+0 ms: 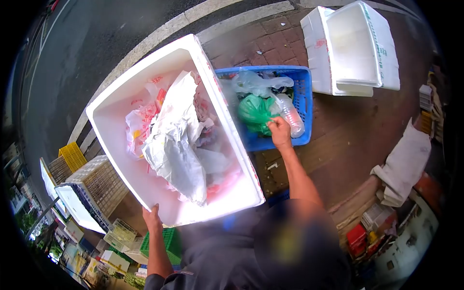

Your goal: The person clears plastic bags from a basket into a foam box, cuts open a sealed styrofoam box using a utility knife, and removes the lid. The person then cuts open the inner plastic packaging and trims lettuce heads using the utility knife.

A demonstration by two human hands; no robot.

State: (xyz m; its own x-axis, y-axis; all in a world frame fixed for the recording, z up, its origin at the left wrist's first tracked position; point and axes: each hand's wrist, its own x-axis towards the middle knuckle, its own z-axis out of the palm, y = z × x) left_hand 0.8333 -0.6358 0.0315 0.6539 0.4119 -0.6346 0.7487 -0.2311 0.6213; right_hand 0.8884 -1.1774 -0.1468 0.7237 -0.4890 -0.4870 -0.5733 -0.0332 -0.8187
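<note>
A large white foam box [169, 58], tilted with its open top toward me, holds a crumpled whitish sheet [176, 140] and red-and-white plastic bags [140, 128]. My left hand [152, 217] grips the box's lower left edge. Right of the box, partly covered by it, a blue basket [303, 96] contains a green plastic bag [255, 112], a clear bag [258, 83] and a clear plastic container [290, 116]. My right hand [280, 131] is over the basket, its fingers pinched on the green bag.
White foam boxes [355, 46] stand on the brick pavement at the upper right. Plastic crates [99, 183] and a green crate [166, 244] are at the lower left. A whitish cloth [406, 162] and a red container [356, 239] lie at the right. A curb [183, 19] borders the road.
</note>
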